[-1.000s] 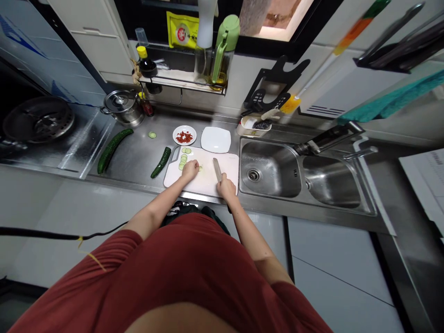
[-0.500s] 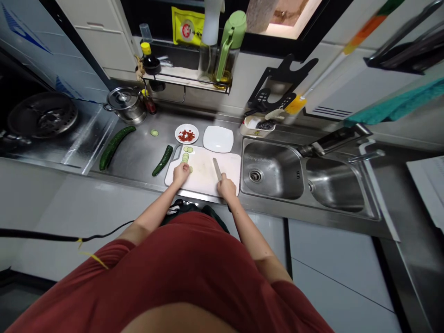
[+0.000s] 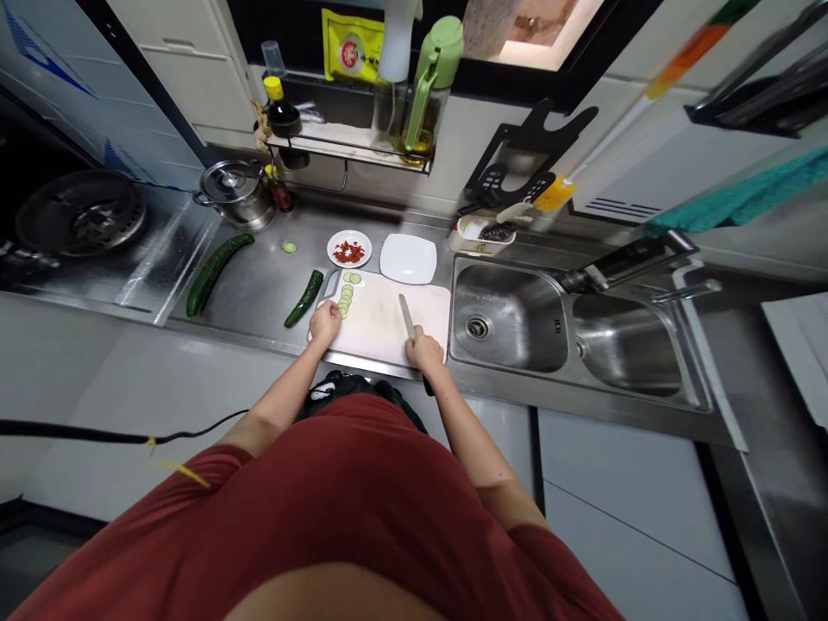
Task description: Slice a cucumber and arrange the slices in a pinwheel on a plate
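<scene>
My right hand (image 3: 425, 349) grips the handle of a kitchen knife (image 3: 406, 314), its blade pointing away over the white cutting board (image 3: 379, 341). My left hand (image 3: 325, 322) is at the board's left edge with its fingers curled together; whether anything is in them is hidden. Right by its fingertips lies a row of overlapping cucumber slices (image 3: 346, 299), with a couple more slices (image 3: 352, 279) at the board's far left corner. A piece of dark green cucumber (image 3: 304, 298) rests on the counter just left of the board.
Behind the board stand a white plate of chopped red pieces (image 3: 349, 249) and a square white plate (image 3: 407, 259). A long cucumber (image 3: 216, 274), a cucumber end (image 3: 288, 247) and a steel pot (image 3: 236, 194) are left. The double sink (image 3: 511, 315) adjoins the board's right.
My left hand has moved a little left, away from the slices. The loose slice beside its fingers now sits at the near end of the row. My right hand keeps the knife in place.
</scene>
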The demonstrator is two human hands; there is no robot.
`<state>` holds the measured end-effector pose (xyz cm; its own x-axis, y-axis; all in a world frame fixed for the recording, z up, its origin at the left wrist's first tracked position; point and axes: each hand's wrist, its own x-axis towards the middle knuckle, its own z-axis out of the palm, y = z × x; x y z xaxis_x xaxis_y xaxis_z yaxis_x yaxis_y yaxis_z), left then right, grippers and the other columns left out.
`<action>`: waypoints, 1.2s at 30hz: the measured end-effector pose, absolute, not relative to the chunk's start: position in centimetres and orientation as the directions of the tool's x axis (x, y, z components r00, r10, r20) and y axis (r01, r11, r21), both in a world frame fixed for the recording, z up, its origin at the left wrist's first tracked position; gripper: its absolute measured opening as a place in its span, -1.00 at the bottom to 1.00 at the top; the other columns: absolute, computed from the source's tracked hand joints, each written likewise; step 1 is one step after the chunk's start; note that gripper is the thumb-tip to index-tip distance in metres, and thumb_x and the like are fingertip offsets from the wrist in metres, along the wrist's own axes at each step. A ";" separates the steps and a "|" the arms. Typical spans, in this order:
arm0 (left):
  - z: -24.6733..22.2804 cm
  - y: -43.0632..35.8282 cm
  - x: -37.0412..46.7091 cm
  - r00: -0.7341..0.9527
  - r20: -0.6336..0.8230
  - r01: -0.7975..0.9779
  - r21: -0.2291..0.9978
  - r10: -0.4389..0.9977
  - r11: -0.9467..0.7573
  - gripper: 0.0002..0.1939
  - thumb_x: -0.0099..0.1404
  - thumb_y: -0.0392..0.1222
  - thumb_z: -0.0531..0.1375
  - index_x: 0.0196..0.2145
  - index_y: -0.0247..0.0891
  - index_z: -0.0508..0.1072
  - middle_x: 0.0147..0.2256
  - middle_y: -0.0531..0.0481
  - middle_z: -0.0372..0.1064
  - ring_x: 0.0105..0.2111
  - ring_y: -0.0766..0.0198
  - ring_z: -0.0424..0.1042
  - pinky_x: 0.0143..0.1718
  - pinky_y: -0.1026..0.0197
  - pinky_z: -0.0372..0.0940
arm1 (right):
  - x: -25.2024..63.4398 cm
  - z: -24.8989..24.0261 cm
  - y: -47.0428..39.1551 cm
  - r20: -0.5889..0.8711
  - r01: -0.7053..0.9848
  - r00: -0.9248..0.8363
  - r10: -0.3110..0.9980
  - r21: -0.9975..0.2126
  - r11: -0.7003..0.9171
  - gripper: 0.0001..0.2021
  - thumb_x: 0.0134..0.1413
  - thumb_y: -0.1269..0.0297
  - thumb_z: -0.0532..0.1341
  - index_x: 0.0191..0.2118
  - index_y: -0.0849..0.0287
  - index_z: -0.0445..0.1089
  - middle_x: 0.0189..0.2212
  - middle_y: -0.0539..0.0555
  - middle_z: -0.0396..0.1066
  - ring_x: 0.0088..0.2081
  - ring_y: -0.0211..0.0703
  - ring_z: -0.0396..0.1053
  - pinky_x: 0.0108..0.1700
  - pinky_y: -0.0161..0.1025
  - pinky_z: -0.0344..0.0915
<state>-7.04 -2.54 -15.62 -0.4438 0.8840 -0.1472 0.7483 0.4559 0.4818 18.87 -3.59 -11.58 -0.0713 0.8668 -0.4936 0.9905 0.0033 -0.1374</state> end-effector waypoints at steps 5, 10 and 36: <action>-15.5 -2.8 -6.9 -0.447 -0.118 0.759 0.474 0.887 0.446 -0.84 0.24 -0.20 0.11 -0.21 -0.14 0.42 -0.17 -0.02 0.45 -0.16 0.17 0.41 -0.21 0.22 0.19 | 19.4 -11.8 -3.7 -0.513 0.984 -0.075 0.855 -0.179 -0.021 -0.57 0.27 0.26 -0.03 0.22 0.18 0.04 -0.09 0.26 0.43 -0.07 0.05 0.41 -0.13 -0.14 0.25; -15.2 -1.7 -6.7 -0.450 -0.080 0.757 0.494 0.889 0.428 -0.80 0.25 -0.18 0.11 -0.17 -0.16 0.43 -0.15 -0.05 0.43 -0.15 0.17 0.40 -0.17 0.22 0.20 | 19.9 -11.7 -4.3 -0.529 0.982 -0.056 0.847 -0.183 -0.050 -0.55 0.28 0.24 -0.04 0.25 0.18 0.02 -0.09 0.26 0.44 -0.08 0.04 0.41 -0.14 -0.17 0.24; -14.4 7.4 -5.2 -0.294 -0.149 0.905 0.273 0.944 0.325 -0.63 0.29 -0.14 0.07 0.02 -0.22 0.44 0.01 -0.28 0.31 0.06 -0.10 0.23 0.08 -0.11 0.05 | 21.1 -13.0 -6.3 -0.470 0.966 0.058 0.881 -0.195 -0.167 -0.62 0.31 0.17 0.03 0.09 0.34 0.26 -0.14 0.31 0.46 -0.05 0.00 0.42 -0.07 -0.26 0.21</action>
